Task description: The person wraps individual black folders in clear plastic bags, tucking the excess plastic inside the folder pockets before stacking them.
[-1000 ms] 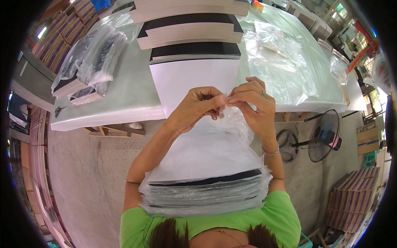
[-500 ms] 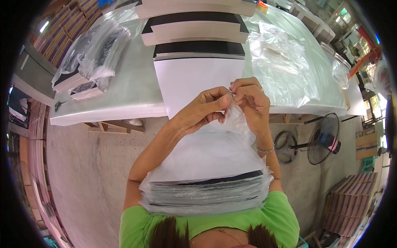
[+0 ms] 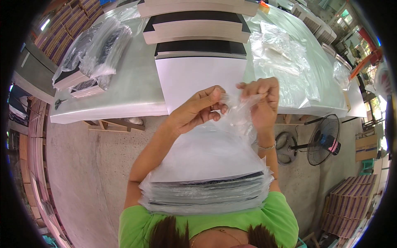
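My left hand [image 3: 198,108] pinches one edge of a thin clear plastic bag [image 3: 241,113] between thumb and fingers. My right hand [image 3: 264,101] grips the other side of its crumpled mouth, so the film is stretched between both hands. Below them, a stack of plastic-wrapped sheets [image 3: 206,192] rests against my body between my forearms, with a white sheet [image 3: 198,159] on top. Past my hands, a large white sheet [image 3: 198,78] lies at the table's near edge, in front of a pile of black-topped boards [image 3: 200,48].
More stacked boards [image 3: 196,31] stand behind on the covered table [image 3: 136,93]. Bagged stacks [image 3: 93,58] and scissors [image 3: 60,103] lie left; loose clear bags [image 3: 281,66] lie right. A fan [image 3: 324,139] stands on the floor at right, near bundled cartons [image 3: 349,202].
My hands have moved apart, the right one going rightward, and the plastic bag's bunched mouth is now spread between them. The wrapped stack against my body has stayed put.
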The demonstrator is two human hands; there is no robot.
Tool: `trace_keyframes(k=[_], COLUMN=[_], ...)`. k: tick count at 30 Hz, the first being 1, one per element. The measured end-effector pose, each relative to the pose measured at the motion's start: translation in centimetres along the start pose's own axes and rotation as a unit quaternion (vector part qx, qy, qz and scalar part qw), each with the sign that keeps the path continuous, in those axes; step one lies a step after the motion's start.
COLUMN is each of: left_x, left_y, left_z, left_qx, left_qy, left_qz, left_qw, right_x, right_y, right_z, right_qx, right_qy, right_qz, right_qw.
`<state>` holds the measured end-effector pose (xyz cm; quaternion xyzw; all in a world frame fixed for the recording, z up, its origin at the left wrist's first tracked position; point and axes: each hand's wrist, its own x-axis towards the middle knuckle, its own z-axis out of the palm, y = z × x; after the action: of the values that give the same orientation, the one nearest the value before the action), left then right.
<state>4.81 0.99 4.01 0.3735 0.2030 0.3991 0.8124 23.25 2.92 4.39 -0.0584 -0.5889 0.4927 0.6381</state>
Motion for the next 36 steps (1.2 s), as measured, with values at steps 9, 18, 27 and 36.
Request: trace_keyframes(k=[9,18,27,36], left_x=[-0.2,0.1,-2.5,-4.0], left_y=[0.8,0.2,-0.5,0.2], left_z=[-2.8,-1.0,-5.9,-8.4], left_qx=[0.522,0.215,-0.185,-0.207], left_qy=[0.298,0.048,-0.006,-0.092], left_qz=[0.295,0.089,-0.133,0.235], left_qw=[0.743,0.971,0.974,0.945], right_x=[0.4,1.5,-2.7,-8.0], right_y=[-2.1,-3.3,-1.9,2.0], right_z=[-2.1,-3.2,-5.1,-5.5], right_qx=[-0.334,-0.212,0.360,0.060], right_qy=[0.055,-0.236,0.086,0.095], right_qz=[0.105,0.420,0.195,0.457], right_qw=[0.935,0.851,0.909,0.882])
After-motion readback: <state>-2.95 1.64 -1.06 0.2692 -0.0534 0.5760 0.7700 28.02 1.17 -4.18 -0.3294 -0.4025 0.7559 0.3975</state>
